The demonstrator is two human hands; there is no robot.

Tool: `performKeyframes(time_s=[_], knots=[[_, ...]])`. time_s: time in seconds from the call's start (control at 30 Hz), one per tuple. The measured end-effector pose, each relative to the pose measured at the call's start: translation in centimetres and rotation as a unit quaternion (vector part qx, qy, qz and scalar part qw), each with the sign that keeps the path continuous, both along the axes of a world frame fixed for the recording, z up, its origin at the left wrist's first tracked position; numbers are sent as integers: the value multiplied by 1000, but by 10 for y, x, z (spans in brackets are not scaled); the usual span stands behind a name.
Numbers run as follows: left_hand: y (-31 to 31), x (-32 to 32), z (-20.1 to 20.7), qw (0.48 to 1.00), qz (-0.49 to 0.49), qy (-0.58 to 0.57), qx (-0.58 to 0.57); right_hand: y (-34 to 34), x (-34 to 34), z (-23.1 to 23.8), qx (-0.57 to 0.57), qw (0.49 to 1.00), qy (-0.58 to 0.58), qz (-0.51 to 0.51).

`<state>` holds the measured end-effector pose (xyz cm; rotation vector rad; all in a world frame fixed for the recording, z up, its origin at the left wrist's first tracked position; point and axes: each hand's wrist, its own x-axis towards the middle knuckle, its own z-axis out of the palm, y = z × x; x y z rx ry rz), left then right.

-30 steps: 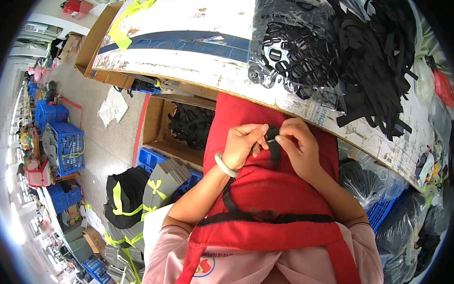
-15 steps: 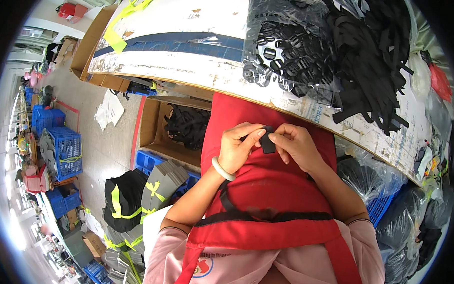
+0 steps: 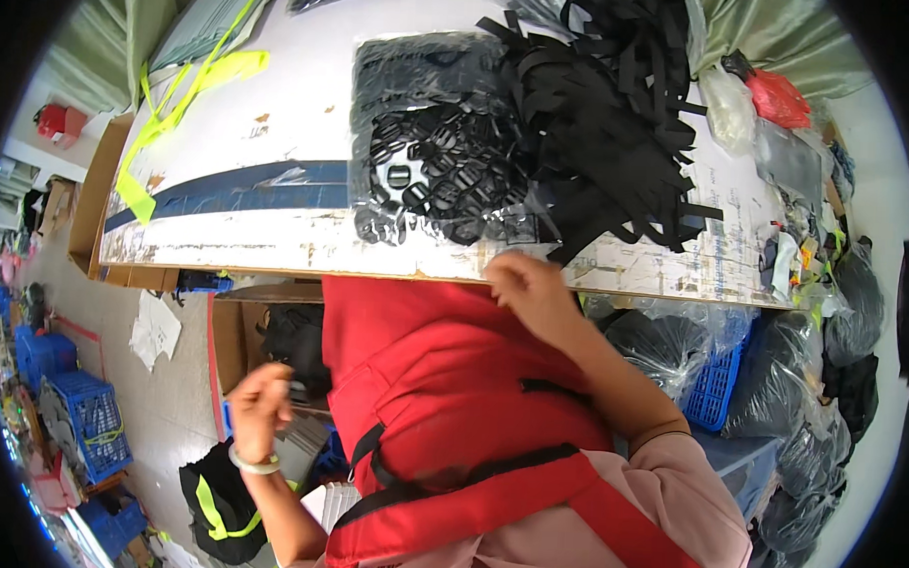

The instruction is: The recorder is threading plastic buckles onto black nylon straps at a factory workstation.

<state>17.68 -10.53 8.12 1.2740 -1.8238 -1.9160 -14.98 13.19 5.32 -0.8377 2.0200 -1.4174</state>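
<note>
My left hand [image 3: 262, 409], a pale bangle [image 3: 255, 464] on its wrist, is beside a cardboard box [image 3: 230, 341] that holds black strap pieces [image 3: 294, 341]. Motion smears its fingers, and I see nothing clearly in them. At the table's front edge, my right hand [image 3: 530, 293] has its fingers loosely bent and apart, with no object visible in them. Just beyond it, a clear plastic bag [image 3: 374, 71] on the table holds many black plastic buckles [image 3: 448, 169]. A heap of black webbing straps [image 3: 605, 129] lies right of the bag.
The white worktable [image 3: 216, 241] spans the front, with yellow-green ribbon [image 3: 165, 124] at its left. Stuffed plastic bags [image 3: 786, 381] and a blue crate [image 3: 716, 383] crowd the right. A tied black bundle [image 3: 212, 501] sits lower left; blue crates [image 3: 84, 421] line the far left.
My hands were together over the red apron, holding a small black piece. They have parted: left toward the box, right up to the table edge. The black piece no longer shows. The view has shifted right.
</note>
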Motion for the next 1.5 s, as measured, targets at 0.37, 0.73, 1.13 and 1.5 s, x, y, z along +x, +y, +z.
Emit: performKeyframes(time_s=[0.37,0.73,1.13,1.5], knots=[[13,-35,-70,861,132,340,355,14,-160,-18,135,836,493,-199],[67,-114,-51,924,-11,230,305,-11,14,108,110,984,125,60],[65,-104,-47,842,-2,277,464,-44,53,24,17,969,-146,196],[75,-105,-48,790,-40,277,546,-41,52,28,40,965,-156,206]])
